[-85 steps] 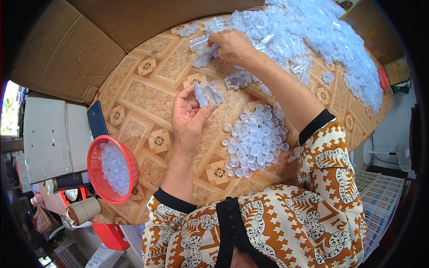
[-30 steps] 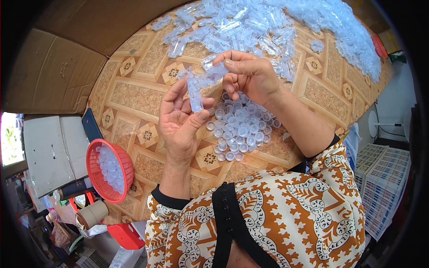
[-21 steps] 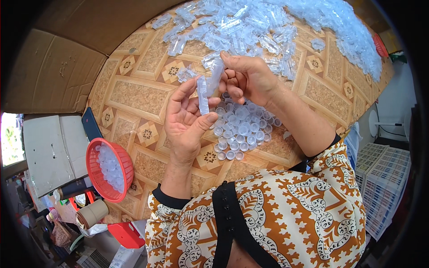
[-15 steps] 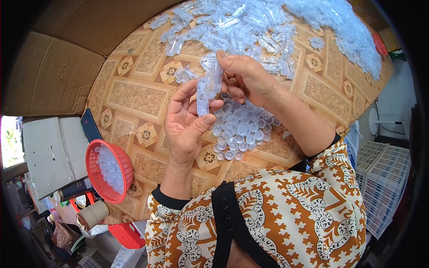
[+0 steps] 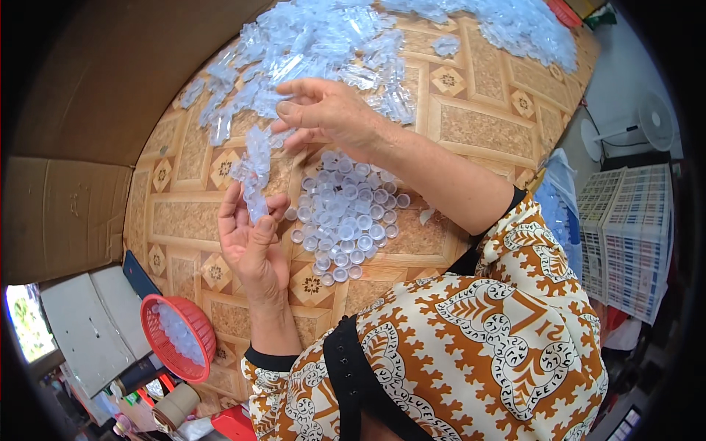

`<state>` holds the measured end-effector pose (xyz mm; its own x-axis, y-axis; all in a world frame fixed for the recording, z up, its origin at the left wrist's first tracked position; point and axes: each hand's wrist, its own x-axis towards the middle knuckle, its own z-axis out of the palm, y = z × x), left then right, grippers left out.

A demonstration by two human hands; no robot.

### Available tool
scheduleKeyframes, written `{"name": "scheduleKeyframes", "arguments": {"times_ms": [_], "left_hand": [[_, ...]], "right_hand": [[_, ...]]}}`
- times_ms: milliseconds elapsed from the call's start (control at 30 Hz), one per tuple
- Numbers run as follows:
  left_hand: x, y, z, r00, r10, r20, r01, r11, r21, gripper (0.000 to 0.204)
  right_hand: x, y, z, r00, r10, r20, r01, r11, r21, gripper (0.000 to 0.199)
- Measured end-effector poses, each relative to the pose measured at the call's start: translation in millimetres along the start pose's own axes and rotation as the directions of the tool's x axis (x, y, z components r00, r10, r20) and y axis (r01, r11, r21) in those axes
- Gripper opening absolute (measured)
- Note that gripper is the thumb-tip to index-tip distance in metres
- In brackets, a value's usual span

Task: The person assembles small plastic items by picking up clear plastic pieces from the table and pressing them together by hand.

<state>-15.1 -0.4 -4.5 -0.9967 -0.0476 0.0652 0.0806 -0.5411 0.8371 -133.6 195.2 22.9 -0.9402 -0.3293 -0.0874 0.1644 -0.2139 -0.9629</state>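
Observation:
A bunch of clear plastic pieces (image 5: 256, 180) stands up from my left hand (image 5: 256, 253), its lower end held between thumb and fingers. My right hand (image 5: 331, 117) is raised above and to the right of the bunch. Its fingers are apart and nothing shows in them. Below it on the patterned tabletop (image 5: 191, 218) lies a heap of small round translucent caps (image 5: 349, 202). Farther back spreads a large pile of clear oblong plastic pieces (image 5: 312, 44), partly behind my right hand.
A red plastic basket (image 5: 204, 323) with translucent pieces stands at the left table edge. Cardboard (image 5: 66, 213) walls off the far left. Bluish clear plastic (image 5: 526, 33) is heaped at the far right. A cardboard roll (image 5: 176, 406) lies lower left; a white fan (image 5: 654, 121) stands right.
My right hand has let go of the bunch's top and moved away, its fingers opening. The bunch stays in my left hand. The whole view has shifted, with the table things appearing farther left.

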Motion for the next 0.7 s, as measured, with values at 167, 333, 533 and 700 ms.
{"name": "scheduleKeyframes", "arguments": {"times_ms": [167,333,533,700], "left_hand": [[-1.2,-2.9,-4.3,1.0,-0.012,-0.018,0.012,1.0,0.017,0.059],[-2.4,-4.9,-4.5,1.0,-0.025,-0.004,0.025,0.999,0.038,0.06],[0.0,-6.9,-0.2,1.0,-0.014,-0.007,0.014,0.999,0.049,0.062],[-0.4,-5.4,-2.6,0.999,-0.022,-0.035,0.024,0.998,0.063,0.061]], "right_hand": [[-5.6,-37.3,-37.8,0.858,-0.41,-0.311,0.109,0.736,-0.669,0.032],[-19.0,-60.5,-116.9,0.716,-0.412,-0.564,-0.4,0.421,-0.814,0.036],[11.1,-7.4,-178.8,0.73,-0.509,-0.457,-0.293,0.37,-0.881,0.048],[33.0,13.1,-156.4,0.756,-0.646,-0.108,-0.199,-0.07,-0.978,0.056]]}}
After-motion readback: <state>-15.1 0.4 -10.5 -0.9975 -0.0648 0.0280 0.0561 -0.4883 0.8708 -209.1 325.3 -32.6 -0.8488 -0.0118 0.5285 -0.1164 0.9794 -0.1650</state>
